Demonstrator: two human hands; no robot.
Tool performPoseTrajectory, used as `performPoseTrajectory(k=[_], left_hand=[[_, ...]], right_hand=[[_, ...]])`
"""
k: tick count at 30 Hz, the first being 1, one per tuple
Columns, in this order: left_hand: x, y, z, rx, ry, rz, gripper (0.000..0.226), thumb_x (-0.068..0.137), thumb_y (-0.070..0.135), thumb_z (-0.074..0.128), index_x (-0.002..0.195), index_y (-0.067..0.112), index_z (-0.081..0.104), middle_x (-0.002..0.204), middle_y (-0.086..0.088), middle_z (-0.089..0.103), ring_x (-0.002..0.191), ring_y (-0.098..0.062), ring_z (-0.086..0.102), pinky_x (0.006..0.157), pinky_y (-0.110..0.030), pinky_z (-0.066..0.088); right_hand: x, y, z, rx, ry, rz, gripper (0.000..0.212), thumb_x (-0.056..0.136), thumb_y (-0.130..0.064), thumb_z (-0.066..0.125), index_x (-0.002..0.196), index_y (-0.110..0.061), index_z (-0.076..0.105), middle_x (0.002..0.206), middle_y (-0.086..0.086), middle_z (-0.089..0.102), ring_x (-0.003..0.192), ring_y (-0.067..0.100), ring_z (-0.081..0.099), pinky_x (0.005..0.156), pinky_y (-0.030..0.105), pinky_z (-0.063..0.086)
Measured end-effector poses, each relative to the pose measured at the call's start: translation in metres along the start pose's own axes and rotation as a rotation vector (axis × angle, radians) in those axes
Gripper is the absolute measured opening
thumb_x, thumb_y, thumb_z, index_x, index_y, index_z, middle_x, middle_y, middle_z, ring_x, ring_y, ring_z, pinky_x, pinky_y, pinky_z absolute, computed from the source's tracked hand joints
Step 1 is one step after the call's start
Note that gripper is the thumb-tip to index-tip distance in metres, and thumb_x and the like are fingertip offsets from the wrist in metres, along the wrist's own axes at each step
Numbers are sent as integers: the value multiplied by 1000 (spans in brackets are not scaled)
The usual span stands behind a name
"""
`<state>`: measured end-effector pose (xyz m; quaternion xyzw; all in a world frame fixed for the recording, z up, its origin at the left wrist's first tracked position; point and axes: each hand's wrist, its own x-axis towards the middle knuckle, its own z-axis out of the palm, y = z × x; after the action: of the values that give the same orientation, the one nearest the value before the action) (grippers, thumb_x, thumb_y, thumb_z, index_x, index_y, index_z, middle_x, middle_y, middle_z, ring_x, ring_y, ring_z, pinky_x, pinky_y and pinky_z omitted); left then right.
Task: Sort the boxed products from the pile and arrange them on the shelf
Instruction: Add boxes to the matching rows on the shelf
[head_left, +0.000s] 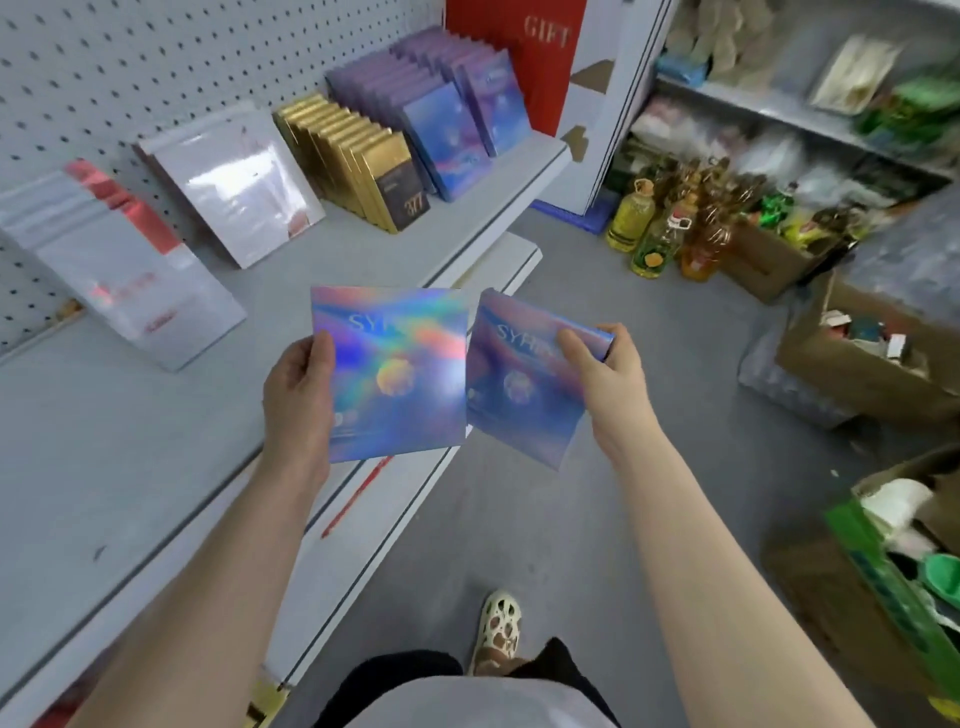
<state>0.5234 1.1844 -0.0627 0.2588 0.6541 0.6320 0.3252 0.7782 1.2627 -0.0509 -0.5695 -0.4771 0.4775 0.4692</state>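
Observation:
My left hand (298, 395) grips the left edge of a flat holographic blue box (400, 374), thumb on its front. Beside it, my right hand (597, 374) holds a second holographic blue box (514, 395) by its upper right corner, tilted. Both boxes hang in the air in front of the grey shelf (130, 426), near its front edge. On the shelf stand rows of matching blue and purple boxes (452, 114), gold boxes (358, 156), a white box (234, 182) and a white box with red trim (114, 260).
A red gift bag (530, 57) stands at the shelf's far end. Oil bottles (654, 228) and open cardboard cartons (862, 353) sit on the floor at right, with a green carton (893, 582) near my right arm. My foot (498, 629) is on the grey floor.

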Motion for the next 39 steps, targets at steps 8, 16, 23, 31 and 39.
performPoseTrajectory(k=[8, 16, 23, 31, 39], left_hand=[[63, 19, 93, 42, 128, 111, 21, 99, 33, 53, 120, 34, 55, 98, 12, 67, 86, -2, 65, 77, -21, 53], [164, 28, 156, 1, 264, 155, 22, 101, 29, 49, 121, 36, 52, 100, 15, 65, 89, 0, 64, 81, -21, 51], [236, 48, 219, -29, 345, 187, 24, 101, 17, 47, 124, 23, 52, 91, 15, 62, 76, 6, 60, 74, -17, 48], [294, 42, 304, 12, 466, 162, 26, 102, 21, 48, 119, 5, 59, 105, -4, 67, 80, -5, 61, 68, -18, 49], [313, 38, 373, -72, 685, 103, 17, 101, 18, 48, 112, 19, 61, 96, 7, 66, 83, -6, 59, 78, -25, 50]], right_hand=[[166, -35, -6, -88, -192, -132, 29, 78, -40, 75, 91, -19, 60, 85, 18, 62, 74, 22, 56, 67, 41, 49], [309, -47, 37, -52, -329, -205, 16, 85, -25, 74, 84, -15, 62, 74, -5, 63, 69, 11, 57, 64, 30, 48], [422, -71, 55, -57, -356, -243, 14, 82, -39, 71, 93, -36, 63, 101, 15, 67, 93, 35, 66, 85, 56, 56], [592, -105, 75, -64, -472, -320, 14, 87, -32, 67, 95, -35, 55, 94, -3, 63, 88, 18, 64, 77, 37, 56], [705, -101, 125, -159, -893, -296, 17, 86, -15, 71, 99, -21, 60, 91, 1, 63, 82, 14, 58, 75, 29, 48]])
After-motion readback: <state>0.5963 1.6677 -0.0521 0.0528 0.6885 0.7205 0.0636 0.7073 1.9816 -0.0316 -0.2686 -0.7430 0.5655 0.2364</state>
